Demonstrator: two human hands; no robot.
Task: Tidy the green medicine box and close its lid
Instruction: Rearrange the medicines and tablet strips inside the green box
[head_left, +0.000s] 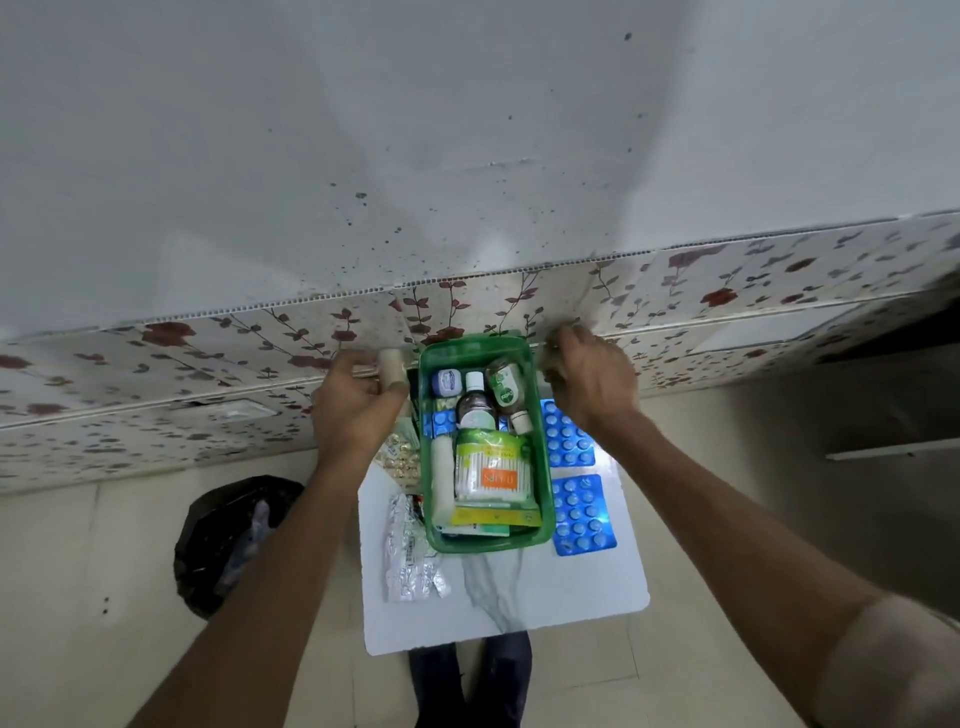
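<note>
The green medicine box (543, 483) stands open on a small white table (545, 597). Inside it are a cotton bud pack (491, 470), a dark bottle (474, 402), a green-label bottle (506, 387) and a small blue jar (448, 382). No lid shows. My left hand (353, 410) is at the box's far left corner, closed on a beige roll (392, 366). At the far right corner my right hand (592, 379) has its fingers curled, with a pale blur at the fingertips.
Two blue blister sheets (579, 514) lie right of the box. Silver blister strips (408, 561) and a gold blister (397, 460) lie to its left. A black bag (228, 540) sits on the floor at left. A floral wall panel (208, 353) runs behind the table.
</note>
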